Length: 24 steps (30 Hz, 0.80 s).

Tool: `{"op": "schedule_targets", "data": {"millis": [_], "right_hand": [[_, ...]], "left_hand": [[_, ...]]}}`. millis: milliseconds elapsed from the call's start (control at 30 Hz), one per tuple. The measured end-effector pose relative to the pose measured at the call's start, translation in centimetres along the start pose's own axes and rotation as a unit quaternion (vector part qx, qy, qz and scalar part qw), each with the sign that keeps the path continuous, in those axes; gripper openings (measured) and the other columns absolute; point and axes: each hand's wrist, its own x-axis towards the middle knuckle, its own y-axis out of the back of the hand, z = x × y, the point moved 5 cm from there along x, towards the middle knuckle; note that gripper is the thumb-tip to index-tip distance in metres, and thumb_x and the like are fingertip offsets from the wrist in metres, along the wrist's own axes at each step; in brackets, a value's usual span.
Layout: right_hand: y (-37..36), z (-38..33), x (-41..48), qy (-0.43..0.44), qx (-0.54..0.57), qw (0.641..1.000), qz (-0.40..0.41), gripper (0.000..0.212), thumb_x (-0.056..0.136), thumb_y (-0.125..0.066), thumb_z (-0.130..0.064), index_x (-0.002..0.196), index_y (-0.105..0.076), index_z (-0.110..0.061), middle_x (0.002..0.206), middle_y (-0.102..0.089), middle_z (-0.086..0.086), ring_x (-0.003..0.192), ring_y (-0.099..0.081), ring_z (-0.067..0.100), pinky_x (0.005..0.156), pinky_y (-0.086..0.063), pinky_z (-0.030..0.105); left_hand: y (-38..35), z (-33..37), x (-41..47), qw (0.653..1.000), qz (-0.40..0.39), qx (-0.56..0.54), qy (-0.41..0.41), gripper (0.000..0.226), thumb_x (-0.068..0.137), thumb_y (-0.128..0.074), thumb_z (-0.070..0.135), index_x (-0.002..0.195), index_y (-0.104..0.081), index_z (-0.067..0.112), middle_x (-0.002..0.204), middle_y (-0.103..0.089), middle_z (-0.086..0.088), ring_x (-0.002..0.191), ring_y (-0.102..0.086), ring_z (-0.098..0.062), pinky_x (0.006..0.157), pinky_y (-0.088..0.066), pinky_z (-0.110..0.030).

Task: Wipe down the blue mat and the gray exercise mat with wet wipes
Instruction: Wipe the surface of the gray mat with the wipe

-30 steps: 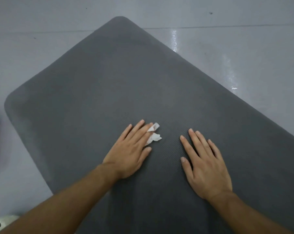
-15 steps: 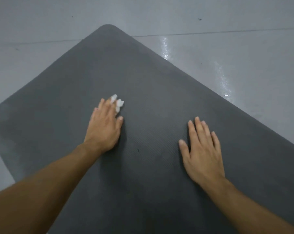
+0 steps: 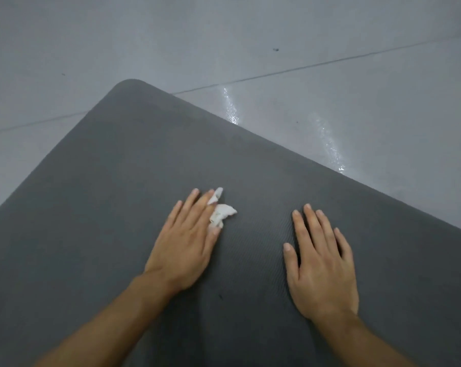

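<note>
Glossy gray tiled floor (image 3: 91, 49), wet streaks (image 3: 230, 107) beyond the mat's far edge. The gray exercise mat (image 3: 118, 181) lies flat on the floor, one rounded corner pointing away from me.

Step in hand, I judge: wiping the gray mat. My left hand (image 3: 184, 242), fingers straight, presses a crumpled wet wipe (image 3: 222, 211) onto the mat's middle; the wipe pokes out by the forefinger. My right hand (image 3: 319, 266) lies flat and spread nearby, bracing.

Next move: sweep toward the far corner with even pressure. Blue mat not in view.
</note>
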Motion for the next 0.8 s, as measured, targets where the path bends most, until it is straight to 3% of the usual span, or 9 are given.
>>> {"op": "schedule_targets", "data": {"millis": [67,200,267,367,467,533,733,800], "right_hand": [[-0.1,-0.1,-0.1,0.0,0.001,1.0,0.005,0.061,0.105,-0.031,-0.044,0.161,-0.037,-0.02,0.17,-0.026,0.0,0.158,-0.021,0.018,0.125,-0.025,0.047],[-0.2,-0.2,-0.1,-0.004,-0.001,1.0,0.003,0.062,0.104,-0.031,-0.046,0.162,-0.035,-0.024,0.171,-0.024,-0.004,0.159,-0.018,0.014,0.126,-0.024,0.045],[-0.1,-0.2,0.0,-0.006,-0.001,1.0,0.003,0.062,0.104,-0.031,-0.047,0.162,-0.035,-0.025,0.171,-0.023,-0.004,0.159,-0.017,0.013,0.126,-0.023,0.044],[-0.2,-0.2,0.0,-0.007,-0.002,1.0,-0.002,0.062,0.104,-0.03,-0.048,0.162,-0.034,-0.026,0.171,-0.022,-0.006,0.159,-0.015,0.012,0.126,-0.022,0.043],[-0.2,-0.3,0.1,-0.007,0.0,1.0,-0.001,0.062,0.103,-0.031,-0.049,0.161,-0.035,-0.026,0.171,-0.023,-0.006,0.158,-0.017,0.011,0.126,-0.022,0.042],[-0.2,-0.4,0.1,-0.006,0.004,1.0,0.0,0.062,0.104,-0.031,-0.048,0.161,-0.036,-0.026,0.171,-0.024,-0.006,0.158,-0.018,0.011,0.126,-0.022,0.041],[-0.1,-0.4,0.2,-0.004,0.007,1.0,0.007,0.062,0.103,-0.032,-0.047,0.16,-0.038,-0.024,0.17,-0.026,-0.005,0.158,-0.019,0.012,0.125,-0.024,0.043],[0.0,-0.3,0.2,-0.002,0.005,1.0,0.01,0.062,0.103,-0.032,-0.047,0.16,-0.038,-0.023,0.17,-0.027,-0.004,0.158,-0.02,0.013,0.124,-0.025,0.045]], "left_hand": [[1.2,-4.3,2.5,0.998,0.021,-0.011,0.065,0.061,0.108,-0.02,0.046,0.165,-0.022,0.022,0.17,-0.022,0.008,0.159,-0.008,-0.015,0.128,-0.007,-0.038],[2.7,-8.6,7.4,0.989,0.054,-0.028,0.132,0.063,0.106,-0.024,0.044,0.163,-0.026,0.015,0.169,-0.025,-0.003,0.158,-0.015,-0.029,0.126,-0.018,-0.052],[2.2,-6.6,9.4,0.994,0.045,-0.051,0.087,0.058,0.108,-0.028,0.036,0.16,-0.029,0.011,0.17,-0.023,-0.005,0.158,-0.014,-0.029,0.127,-0.017,-0.053],[1.2,-0.3,9.6,0.997,0.016,-0.051,-0.052,0.064,0.103,-0.025,0.036,0.161,-0.029,0.008,0.171,-0.019,-0.001,0.159,-0.009,-0.022,0.129,-0.014,-0.046],[0.2,5.8,7.0,0.978,-0.011,-0.012,-0.206,0.066,0.1,-0.026,0.034,0.159,-0.034,0.007,0.17,-0.025,-0.004,0.159,-0.012,-0.019,0.129,-0.013,-0.043],[-0.4,7.9,5.4,0.964,-0.027,-0.003,-0.265,0.065,0.1,-0.028,0.032,0.158,-0.036,0.006,0.169,-0.027,-0.005,0.159,-0.013,-0.017,0.129,-0.012,-0.041],[0.5,2.9,9.7,0.978,-0.025,0.061,-0.196,0.069,0.102,-0.01,0.046,0.165,-0.017,0.017,0.173,-0.011,0.005,0.16,0.002,-0.015,0.129,0.002,-0.036],[1.5,-1.0,12.2,0.987,-0.012,0.062,-0.147,0.069,0.102,-0.008,0.047,0.164,-0.022,0.018,0.173,-0.013,0.006,0.16,0.0,-0.015,0.129,0.001,-0.036]]}}
